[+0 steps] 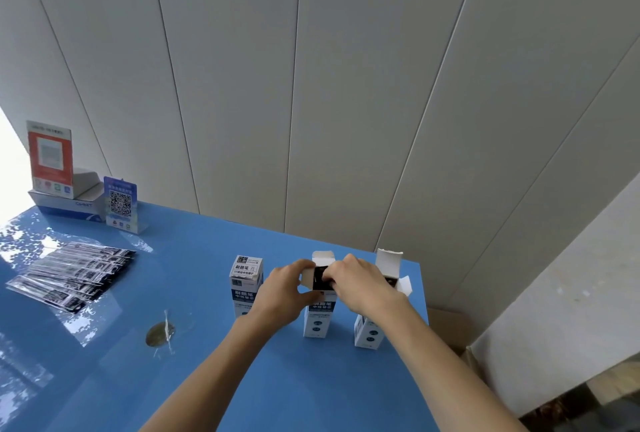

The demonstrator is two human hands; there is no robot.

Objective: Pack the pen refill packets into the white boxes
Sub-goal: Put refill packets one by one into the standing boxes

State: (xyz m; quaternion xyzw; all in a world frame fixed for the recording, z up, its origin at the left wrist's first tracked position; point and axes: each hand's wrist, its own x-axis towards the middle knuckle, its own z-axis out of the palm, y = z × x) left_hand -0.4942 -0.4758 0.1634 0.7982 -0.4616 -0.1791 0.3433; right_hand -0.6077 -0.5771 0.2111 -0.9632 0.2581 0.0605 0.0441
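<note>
- The blue table (180, 293) is the landmark here; it runs up against a wall of pale panels (311, 85).
- Fanned in a loose pile near the table's left edge lie the pen refill packets (74, 274) — clear sleeves with black printing, well apart from both hands.
- At the table's far left corner stands a red-and-white sign (51, 158) in a white open carton (69, 205), and just beside it, nearer the table's middle, a blue QR-code stand (121, 205).
- Three white boxes stand upright in a row near the table's far right edge. The left box (245, 284) has its top shut. The right box (372, 331) has its top flap up and something dark in its mouth.
- The middle box (319, 319) sits between the two hands with its back flap raised; dark contents show at its open top.
- The left hand (282, 288) is at the middle box's left side, fingers curled over the upper edge and side flap, thumb against the front — it grips the box top.
- The right hand (360, 284) curls over the same opening from the right, fingertips on the dark contents; whether it pinches them or only presses I cannot tell.
- A small brownish patch under clear tape (161, 333) marks the table's middle, nearer the person than the boxes.
</note>
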